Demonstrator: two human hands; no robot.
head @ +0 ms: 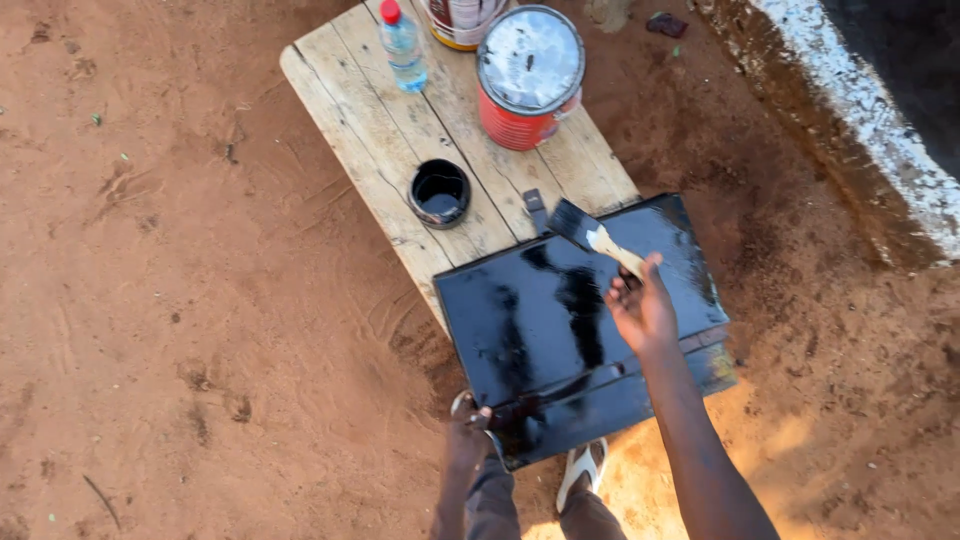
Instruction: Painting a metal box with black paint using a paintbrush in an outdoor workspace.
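A person's right hand (642,308) is clamped on the pale handle of a paintbrush (598,238), its dark bristles resting on the far edge of a glossy black metal box (560,320). The brush points up and to the left from the grip, its long axis slanting from the hand toward the far left corner of the box lid. The box sits at the near end of a wooden counter (370,130) on red earth, its long side running left to right and tipped slightly, so the wet lid lies directly under and to the left of the brush hand. The left hand (468,425) is closed on the near left corner of the box, steadying it. The right hand is the nearer of the two to the bristles and to the unbrushed far edge; the left is well apart from the brush.

Counted on the counter: one box, one brush, one small black tin (439,192) of paint standing open just beyond the box on its left, one red paint can (528,78) with a silver lid farther off, one clear water bottle (403,45) with a red cap at the far left, and part of one more can (462,22) at the far edge. One sandalled foot (581,470) shows below the box.
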